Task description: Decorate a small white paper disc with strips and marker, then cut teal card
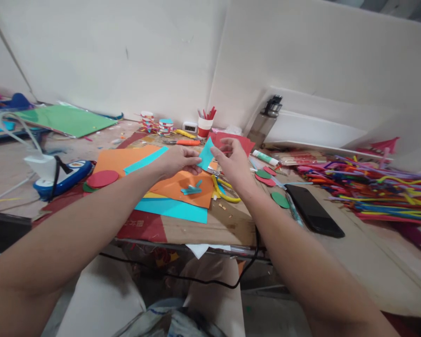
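Note:
Between my two hands, above the table, is a small piece of light-blue paper (206, 155). My left hand (180, 161) pinches its lower left edge between thumb and fingers. At the right edge, the thumb and fingers of my right hand (231, 159) hold it as well. Orange paper (203, 199) lies beneath, with small folded blue paper scraps (191, 190) on it. Yellow-handled scissors (219, 191) rest just below my right hand, partly hidden. A blue paper strip (145, 160) and a larger blue sheet (182, 210) lie near my left forearm.
To the right are a black phone (314, 210), a glue stick (265, 157), paper circles (279, 200) and many pipe cleaners (382, 187). Behind stand a bottle (263, 124) and a cup (205, 127) of red sticks. A blue power strip (65, 180) sits left. A black cable (217, 282) hangs below the edge.

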`<action>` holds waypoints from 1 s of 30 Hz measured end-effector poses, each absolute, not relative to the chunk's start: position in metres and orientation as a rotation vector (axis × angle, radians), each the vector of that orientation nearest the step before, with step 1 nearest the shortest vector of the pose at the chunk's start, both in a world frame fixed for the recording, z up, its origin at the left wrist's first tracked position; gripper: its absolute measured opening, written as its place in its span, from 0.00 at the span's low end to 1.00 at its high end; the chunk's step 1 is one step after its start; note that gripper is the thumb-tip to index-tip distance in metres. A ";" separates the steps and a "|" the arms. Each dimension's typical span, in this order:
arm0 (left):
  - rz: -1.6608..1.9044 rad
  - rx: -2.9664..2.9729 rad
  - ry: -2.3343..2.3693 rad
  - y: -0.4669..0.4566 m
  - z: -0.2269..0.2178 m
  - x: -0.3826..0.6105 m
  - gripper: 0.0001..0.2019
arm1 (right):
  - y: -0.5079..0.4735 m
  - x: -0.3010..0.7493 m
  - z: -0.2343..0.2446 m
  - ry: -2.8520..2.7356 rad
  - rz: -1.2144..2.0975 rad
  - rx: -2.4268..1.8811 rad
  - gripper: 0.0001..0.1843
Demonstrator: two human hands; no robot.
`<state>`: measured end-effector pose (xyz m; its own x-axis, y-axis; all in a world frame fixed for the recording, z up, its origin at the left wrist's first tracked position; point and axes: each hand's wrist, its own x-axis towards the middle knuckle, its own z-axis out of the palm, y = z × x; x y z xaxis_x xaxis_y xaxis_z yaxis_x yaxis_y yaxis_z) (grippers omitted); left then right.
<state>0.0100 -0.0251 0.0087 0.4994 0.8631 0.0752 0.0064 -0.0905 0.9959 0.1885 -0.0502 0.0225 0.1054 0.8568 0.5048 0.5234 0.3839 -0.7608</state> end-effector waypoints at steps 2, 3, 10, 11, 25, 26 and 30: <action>0.844 1.496 0.776 -0.024 0.008 0.010 0.06 | -0.049 0.187 0.020 -1.567 0.611 -1.275 0.17; 0.834 1.500 0.771 -0.024 0.007 0.010 0.07 | -0.049 0.187 0.018 -1.577 0.698 -1.259 0.16; 0.772 1.446 0.730 -0.027 0.009 0.011 0.11 | -0.052 0.184 0.016 -1.526 0.858 -1.186 0.10; 0.767 1.424 0.724 -0.028 0.010 0.011 0.12 | -0.052 0.184 0.017 -1.524 0.856 -1.191 0.10; 0.745 1.387 0.711 -0.026 0.008 0.007 0.14 | -0.056 0.182 0.022 -1.486 0.868 -1.241 0.09; 0.743 1.399 0.718 -0.025 0.008 0.007 0.14 | -0.057 0.182 0.023 -1.483 0.871 -1.243 0.09; 0.738 1.430 0.754 -0.024 0.008 0.008 0.13 | -0.058 0.181 0.023 -1.464 0.915 -1.223 0.08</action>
<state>0.0078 -0.0244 0.0081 0.5753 0.8178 -0.0129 0.0048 0.0124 0.9999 0.1805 -0.0583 0.0227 -0.0110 0.9772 0.2120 0.2372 0.2085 -0.9488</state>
